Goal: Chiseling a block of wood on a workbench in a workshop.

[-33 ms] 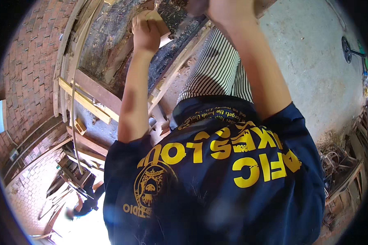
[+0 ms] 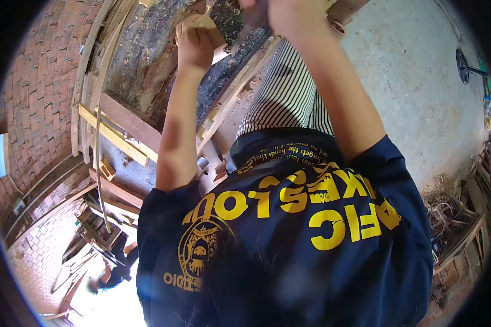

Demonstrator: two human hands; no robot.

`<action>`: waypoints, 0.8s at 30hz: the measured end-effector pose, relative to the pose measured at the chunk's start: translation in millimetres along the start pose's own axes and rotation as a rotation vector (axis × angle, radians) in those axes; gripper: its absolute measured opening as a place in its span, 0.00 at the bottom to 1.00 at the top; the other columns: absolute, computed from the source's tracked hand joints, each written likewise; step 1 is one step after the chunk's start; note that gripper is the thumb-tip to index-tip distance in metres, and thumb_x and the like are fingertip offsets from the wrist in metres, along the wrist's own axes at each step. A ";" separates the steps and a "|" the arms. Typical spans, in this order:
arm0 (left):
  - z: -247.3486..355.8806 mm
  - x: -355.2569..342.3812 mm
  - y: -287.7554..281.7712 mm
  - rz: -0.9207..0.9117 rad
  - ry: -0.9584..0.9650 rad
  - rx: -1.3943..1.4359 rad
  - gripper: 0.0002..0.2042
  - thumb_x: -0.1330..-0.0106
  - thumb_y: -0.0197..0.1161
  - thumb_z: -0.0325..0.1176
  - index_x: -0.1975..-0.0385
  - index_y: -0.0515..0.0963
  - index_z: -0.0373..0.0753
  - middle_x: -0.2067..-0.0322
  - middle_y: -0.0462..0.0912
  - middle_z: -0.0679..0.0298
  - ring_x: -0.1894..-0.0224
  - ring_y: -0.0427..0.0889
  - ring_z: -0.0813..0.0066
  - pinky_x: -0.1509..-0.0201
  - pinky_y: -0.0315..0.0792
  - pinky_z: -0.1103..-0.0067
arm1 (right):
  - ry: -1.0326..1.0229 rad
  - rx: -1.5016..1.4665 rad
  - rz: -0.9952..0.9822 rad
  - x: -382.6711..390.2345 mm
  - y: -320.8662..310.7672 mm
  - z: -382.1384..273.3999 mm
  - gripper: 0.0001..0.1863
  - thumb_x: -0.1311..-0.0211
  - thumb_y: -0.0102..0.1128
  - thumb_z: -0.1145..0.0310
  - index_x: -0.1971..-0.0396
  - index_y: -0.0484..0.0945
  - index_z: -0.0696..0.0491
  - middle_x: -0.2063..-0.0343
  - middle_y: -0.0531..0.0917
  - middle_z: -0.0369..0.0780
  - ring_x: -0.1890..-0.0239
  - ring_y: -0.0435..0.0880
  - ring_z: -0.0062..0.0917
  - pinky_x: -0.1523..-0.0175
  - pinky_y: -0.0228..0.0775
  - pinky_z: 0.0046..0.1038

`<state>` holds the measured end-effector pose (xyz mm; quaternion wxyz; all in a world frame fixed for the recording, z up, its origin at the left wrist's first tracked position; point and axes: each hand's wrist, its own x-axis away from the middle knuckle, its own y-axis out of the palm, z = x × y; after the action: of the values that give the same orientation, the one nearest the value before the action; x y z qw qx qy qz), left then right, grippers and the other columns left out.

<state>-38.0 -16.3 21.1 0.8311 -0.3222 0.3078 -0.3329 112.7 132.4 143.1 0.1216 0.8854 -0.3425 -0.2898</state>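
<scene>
Near the top edge, my left hand (image 2: 195, 46) is closed over a pale wooden block (image 2: 215, 35), its fingers bent across the top face. The block rests on a dark, stained workbench (image 2: 147, 52) littered with shavings. To its right, my right hand (image 2: 295, 22) is closed and smeared by motion, partly cut off by the upper edge. A dark, flat, blurred thing (image 2: 255, 19) shows beside it, toward the block; its kind cannot be made out.
A brick wall (image 2: 43, 71) runs along the left, with long boards (image 2: 117, 136) beside the bench. Scrap wood (image 2: 458, 234) is heaped at the right, past the concrete floor (image 2: 403, 82). Another person (image 2: 117, 267) is at the lower left, and a black wheel (image 2: 462, 66) stands far right.
My right hand and forearm have shifted a little to the left, and the dark thing has moved with them toward the block. My left hand and the block stay put.
</scene>
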 end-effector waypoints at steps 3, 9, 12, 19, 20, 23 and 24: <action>-5.0 -0.3 4.2 0.018 -0.003 -0.044 0.13 0.32 0.48 0.33 0.49 0.72 0.40 0.50 0.73 0.50 0.44 0.68 0.48 0.38 0.60 0.61 | 0.013 -0.068 0.082 -0.8 7.0 -1.6 0.04 0.44 0.53 0.76 0.77 0.72 0.57 0.88 0.73 0.36 0.88 0.70 0.18 0.81 0.61 0.21; 5.3 -1.2 1.5 0.055 0.090 -0.069 0.12 0.31 0.47 0.32 0.51 0.72 0.40 0.51 0.74 0.51 0.45 0.69 0.49 0.39 0.61 0.61 | -0.073 -0.052 0.012 -17.0 5.8 -5.5 0.05 0.44 0.53 0.76 0.78 0.72 0.56 0.88 0.73 0.35 0.88 0.69 0.19 0.80 0.62 0.22; 13.4 -2.1 0.5 0.041 -0.028 -0.070 0.12 0.31 0.47 0.32 0.52 0.72 0.39 0.53 0.75 0.51 0.46 0.70 0.48 0.41 0.63 0.62 | 0.032 -0.137 0.168 -6.9 2.6 6.4 0.05 0.45 0.53 0.77 0.79 0.72 0.56 0.87 0.74 0.35 0.88 0.69 0.18 0.80 0.62 0.22; 4.1 -0.8 -0.1 0.081 0.078 -0.066 0.12 0.32 0.48 0.30 0.52 0.73 0.40 0.54 0.75 0.50 0.47 0.71 0.49 0.41 0.64 0.63 | -0.088 -0.058 0.001 -22.6 -3.8 -23.7 0.08 0.44 0.55 0.74 0.82 0.72 0.55 0.90 0.72 0.33 0.90 0.68 0.17 0.84 0.59 0.22; 5.3 0.0 -1.0 0.088 0.066 -0.054 0.12 0.32 0.48 0.29 0.52 0.73 0.40 0.54 0.75 0.49 0.47 0.71 0.49 0.41 0.64 0.63 | -0.085 -0.059 0.003 -17.1 0.8 -14.9 0.08 0.44 0.55 0.74 0.82 0.72 0.55 0.90 0.72 0.33 0.90 0.68 0.17 0.84 0.59 0.22; 15.3 -2.1 -2.0 0.042 -0.037 -0.049 0.11 0.33 0.48 0.28 0.53 0.74 0.39 0.54 0.75 0.50 0.49 0.72 0.48 0.42 0.65 0.63 | -0.030 -0.108 0.249 -4.6 10.5 5.2 0.06 0.49 0.55 0.78 0.83 0.72 0.54 0.90 0.72 0.32 0.89 0.67 0.13 0.84 0.56 0.18; 12.9 -2.3 -2.3 0.043 -0.034 -0.054 0.11 0.33 0.48 0.28 0.53 0.74 0.39 0.54 0.75 0.50 0.49 0.72 0.48 0.42 0.65 0.63 | -0.033 -0.113 0.249 -5.6 5.8 8.3 0.06 0.49 0.55 0.78 0.83 0.72 0.54 0.90 0.72 0.32 0.89 0.67 0.13 0.84 0.56 0.18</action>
<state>-30.8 -11.6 31.2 0.8341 -0.3434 0.3095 -0.3009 101.3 131.8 141.3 0.2005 0.8229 -0.4350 -0.3058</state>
